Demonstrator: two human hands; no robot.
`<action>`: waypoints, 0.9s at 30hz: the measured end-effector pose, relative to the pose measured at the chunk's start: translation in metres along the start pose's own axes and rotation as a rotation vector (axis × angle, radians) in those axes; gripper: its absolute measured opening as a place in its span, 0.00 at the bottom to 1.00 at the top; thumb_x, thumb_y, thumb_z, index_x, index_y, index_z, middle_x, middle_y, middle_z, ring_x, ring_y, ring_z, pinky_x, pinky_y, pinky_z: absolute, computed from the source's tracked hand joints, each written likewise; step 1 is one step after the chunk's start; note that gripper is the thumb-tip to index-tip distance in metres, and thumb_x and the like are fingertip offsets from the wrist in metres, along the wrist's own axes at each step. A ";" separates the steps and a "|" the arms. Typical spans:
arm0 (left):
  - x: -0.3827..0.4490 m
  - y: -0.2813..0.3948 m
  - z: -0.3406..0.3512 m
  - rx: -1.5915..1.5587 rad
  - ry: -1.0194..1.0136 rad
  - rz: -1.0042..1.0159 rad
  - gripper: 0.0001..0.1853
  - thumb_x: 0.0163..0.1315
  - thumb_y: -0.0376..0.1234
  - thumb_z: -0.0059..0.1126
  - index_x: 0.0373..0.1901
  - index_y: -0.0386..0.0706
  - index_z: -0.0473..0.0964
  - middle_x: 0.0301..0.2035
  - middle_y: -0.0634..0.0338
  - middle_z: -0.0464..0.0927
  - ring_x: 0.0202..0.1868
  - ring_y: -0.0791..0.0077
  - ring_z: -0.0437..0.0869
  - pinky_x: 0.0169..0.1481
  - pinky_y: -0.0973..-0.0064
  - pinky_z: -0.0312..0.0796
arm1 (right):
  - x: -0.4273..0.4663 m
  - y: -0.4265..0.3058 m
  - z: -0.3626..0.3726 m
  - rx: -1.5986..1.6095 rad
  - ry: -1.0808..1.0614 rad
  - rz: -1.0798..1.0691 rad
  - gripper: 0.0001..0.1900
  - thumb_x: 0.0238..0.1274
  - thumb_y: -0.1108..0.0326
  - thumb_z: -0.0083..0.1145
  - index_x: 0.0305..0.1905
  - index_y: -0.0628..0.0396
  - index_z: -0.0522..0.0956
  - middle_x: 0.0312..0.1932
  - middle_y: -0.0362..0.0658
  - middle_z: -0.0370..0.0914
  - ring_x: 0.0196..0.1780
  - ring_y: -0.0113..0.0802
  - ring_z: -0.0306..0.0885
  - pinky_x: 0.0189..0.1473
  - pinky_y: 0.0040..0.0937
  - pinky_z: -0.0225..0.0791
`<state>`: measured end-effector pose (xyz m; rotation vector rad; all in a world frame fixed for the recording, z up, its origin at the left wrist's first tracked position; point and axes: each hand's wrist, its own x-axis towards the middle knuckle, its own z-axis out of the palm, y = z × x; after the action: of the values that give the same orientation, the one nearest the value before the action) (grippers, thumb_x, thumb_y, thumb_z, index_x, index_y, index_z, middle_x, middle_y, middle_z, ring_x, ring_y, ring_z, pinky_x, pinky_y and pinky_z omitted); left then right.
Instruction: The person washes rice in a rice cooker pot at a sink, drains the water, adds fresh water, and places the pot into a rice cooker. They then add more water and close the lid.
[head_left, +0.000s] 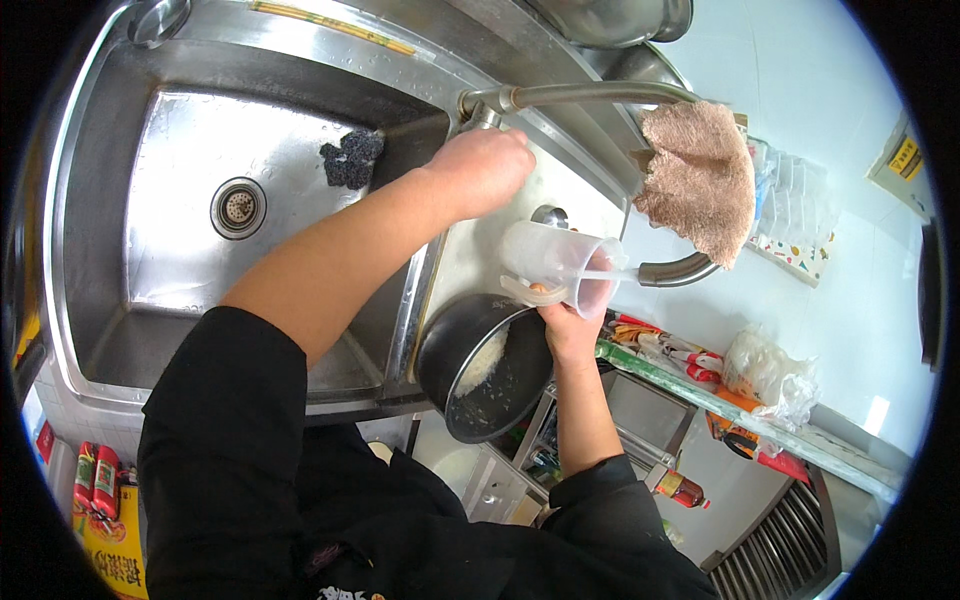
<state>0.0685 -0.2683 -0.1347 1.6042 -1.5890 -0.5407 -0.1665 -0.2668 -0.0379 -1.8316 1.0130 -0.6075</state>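
My left hand (487, 169) is closed at the handle (484, 118) of the steel faucet (585, 93); its fingertips are hidden. My right hand (574, 326) grips a translucent plastic measuring jug (551, 259) by its handle. The jug lies tilted, its mouth towards the faucet spout (675, 271), and a stream of water runs from the spout into it. Below the jug, a dark pot (499, 367) holding white grains that look like rice (484, 364) stands tilted at the counter's edge. A small metal cup (550, 217) is behind the jug.
The steel sink (225, 277) on the left holds a dark scouring pad (350, 159) near its drain (238, 208). A brown cloth (697, 180) hangs over the faucet pipe. To the right, a shelf (697, 397) carries packets and a plastic bag (769, 367). Metal bowls (615, 22) are at the top.
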 end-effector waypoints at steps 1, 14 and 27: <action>0.000 0.000 0.000 0.000 -0.003 -0.002 0.10 0.66 0.35 0.62 0.33 0.36 0.85 0.43 0.46 0.81 0.46 0.46 0.86 0.55 0.54 0.78 | 0.000 0.001 0.001 0.003 0.006 0.009 0.49 0.44 0.61 0.85 0.70 0.61 0.64 0.65 0.49 0.72 0.68 0.41 0.73 0.71 0.45 0.67; 0.000 0.001 -0.002 -0.029 0.006 0.017 0.10 0.65 0.35 0.63 0.31 0.37 0.84 0.40 0.46 0.81 0.44 0.46 0.86 0.53 0.53 0.78 | -0.001 0.007 0.000 -0.014 0.047 -0.013 0.51 0.43 0.60 0.86 0.72 0.61 0.65 0.66 0.49 0.72 0.68 0.42 0.73 0.71 0.45 0.68; 0.002 0.004 -0.002 -0.056 0.040 0.001 0.10 0.65 0.36 0.64 0.32 0.38 0.83 0.41 0.47 0.80 0.45 0.46 0.86 0.52 0.53 0.78 | -0.001 0.004 -0.005 0.028 -0.006 0.004 0.49 0.44 0.64 0.84 0.72 0.60 0.64 0.66 0.48 0.71 0.68 0.40 0.73 0.71 0.43 0.67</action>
<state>0.0675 -0.2699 -0.1301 1.5626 -1.5320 -0.5443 -0.1718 -0.2694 -0.0390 -1.8060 0.9993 -0.6103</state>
